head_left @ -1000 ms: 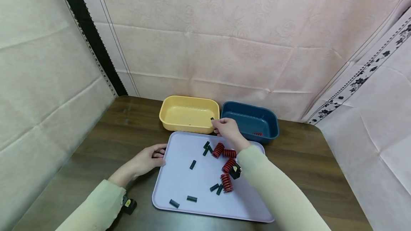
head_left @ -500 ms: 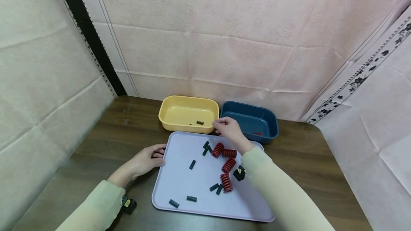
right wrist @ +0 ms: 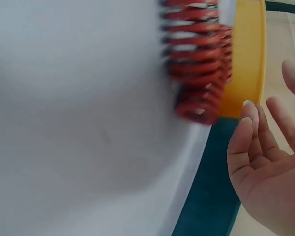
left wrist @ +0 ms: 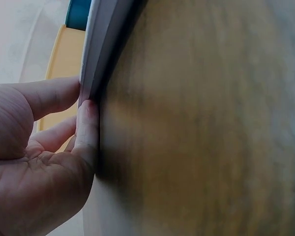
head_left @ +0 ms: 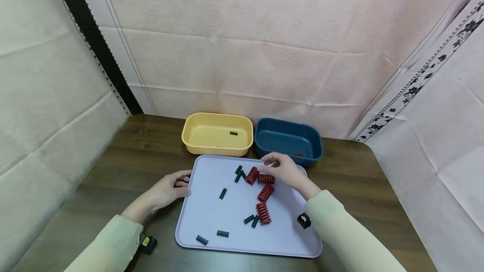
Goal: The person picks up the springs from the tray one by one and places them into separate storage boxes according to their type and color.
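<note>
My left hand (head_left: 166, 190) holds the left edge of a pale lilac tray (head_left: 204, 211); in the left wrist view its fingertips meet at the rim (left wrist: 90, 83). Over the tray's back right part, my right hand (head_left: 285, 173) hovers with relaxed fingers and nothing between them, close to the red coil springs. Several thick red springs (head_left: 266, 192) lie right of the tray's middle, and one red spring (right wrist: 194, 44) shows large in the right wrist view. Several small dark green springs (head_left: 223, 193) are scattered over the tray.
Behind the tray stands a yellow bin (head_left: 211, 151) with a small dark spring (head_left: 233, 133) inside. Beside it on the right, a blue bin (head_left: 314, 154) contains a red spring (head_left: 298, 155). A wooden table (head_left: 124, 154) carries everything, with pale cloth (head_left: 234, 53) hung behind.
My right hand let a small dark spring drop into the yellow bin, then drew back rightward over the red springs. The left hand stays at the tray's edge; the head view shifted slightly.
</note>
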Demonstrator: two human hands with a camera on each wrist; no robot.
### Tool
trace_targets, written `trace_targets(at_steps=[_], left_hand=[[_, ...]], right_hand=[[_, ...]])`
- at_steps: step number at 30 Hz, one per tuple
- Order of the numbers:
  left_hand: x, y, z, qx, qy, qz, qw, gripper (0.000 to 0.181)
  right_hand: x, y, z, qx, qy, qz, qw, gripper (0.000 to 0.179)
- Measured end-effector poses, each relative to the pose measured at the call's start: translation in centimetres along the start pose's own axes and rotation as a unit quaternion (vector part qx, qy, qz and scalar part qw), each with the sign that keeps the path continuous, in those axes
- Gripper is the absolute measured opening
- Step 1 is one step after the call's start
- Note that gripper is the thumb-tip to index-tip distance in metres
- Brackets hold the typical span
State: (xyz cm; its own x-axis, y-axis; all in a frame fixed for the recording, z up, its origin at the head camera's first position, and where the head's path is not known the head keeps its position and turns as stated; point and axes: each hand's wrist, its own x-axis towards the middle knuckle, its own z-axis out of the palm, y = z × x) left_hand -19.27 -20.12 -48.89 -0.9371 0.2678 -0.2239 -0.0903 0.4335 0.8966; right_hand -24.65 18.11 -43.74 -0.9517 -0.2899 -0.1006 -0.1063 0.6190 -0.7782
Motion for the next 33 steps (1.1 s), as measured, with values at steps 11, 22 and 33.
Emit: trace_targets(at_steps=[11, 22, 33], left_hand=[[0.0, -0.1, -0.3, -0.007, -0.003, -0.002, 1.0000, 0.060], [0.1, 0.0, -0.2, -0.009, -0.002, -0.005, 0.9999, 0.059], [0.1, 0.0, -0.1, -0.008, -0.003, -0.001, 1.0000, 0.059]], right_hand=[[-0.9, 3.3, -0.1, -0.061, -0.011, -0.002, 0.9981, 0.043], [-0.9, 4.7, 0.4, -0.084, -0.005, -0.031, 0.9960, 0.033], [-0.8, 4.9, 0.6, -0.085, -0.005, -0.028, 0.9960, 0.032]])
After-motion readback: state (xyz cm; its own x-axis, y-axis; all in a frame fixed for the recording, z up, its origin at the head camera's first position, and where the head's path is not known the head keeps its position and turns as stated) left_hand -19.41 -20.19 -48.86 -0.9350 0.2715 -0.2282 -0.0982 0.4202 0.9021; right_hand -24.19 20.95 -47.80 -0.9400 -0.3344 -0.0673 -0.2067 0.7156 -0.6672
